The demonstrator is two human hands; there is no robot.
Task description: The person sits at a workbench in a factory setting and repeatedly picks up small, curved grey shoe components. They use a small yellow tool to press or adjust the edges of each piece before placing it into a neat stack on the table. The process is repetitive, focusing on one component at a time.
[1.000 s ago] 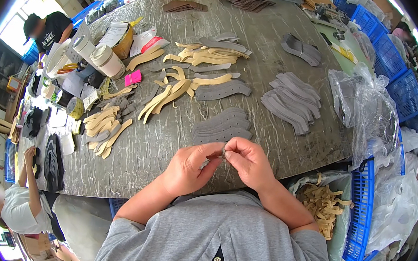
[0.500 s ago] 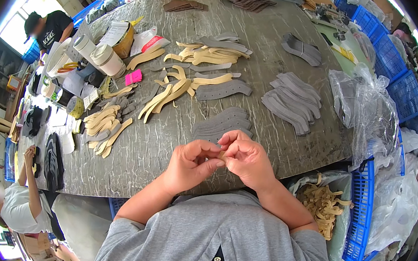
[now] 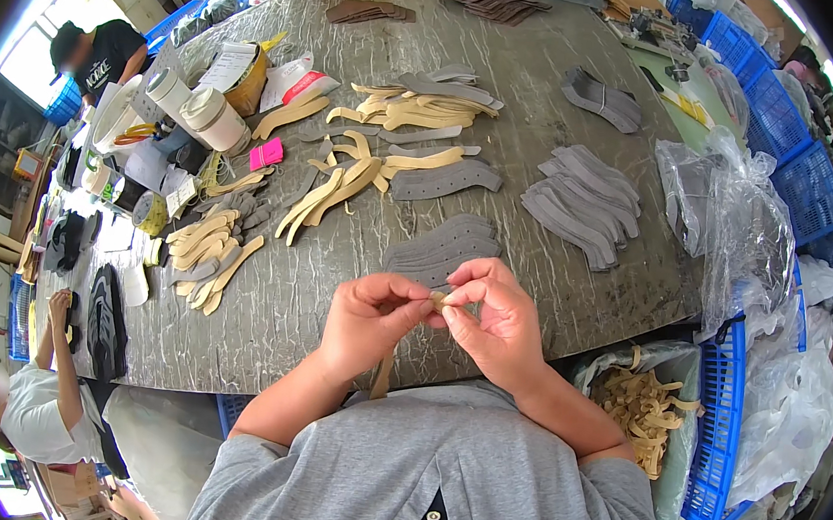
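Holding the left hand a little farther left than half a second ago, spreading the fingers of the right hand more, and now showing a tan strip below the left palm, hidden in the earlier frame.

Working at the near edge of a broad, dark, white-streaked table, with both forearms reaching in from below. Keeping a tall blue basket close on the right, next to a heap of tan scraps in a lined container. Facing a fanned stack of grey pieces beyond the right hand, a jumble of tan and grey strips off to the left, and, just past the fingertips, a pile of perforated grey pieces lying flat on the tabletop.

Pinching a small tan piece between the hands, above the near edge of the perforated pile. Closing left thumb and forefinger together on its left side; meeting them from the right with thumb and forefinger clamped on the same bit. Leaving only a sliver visible between the fingertips. Hiding any join with the hanging strip behind the left hand, so not telling one length from two.
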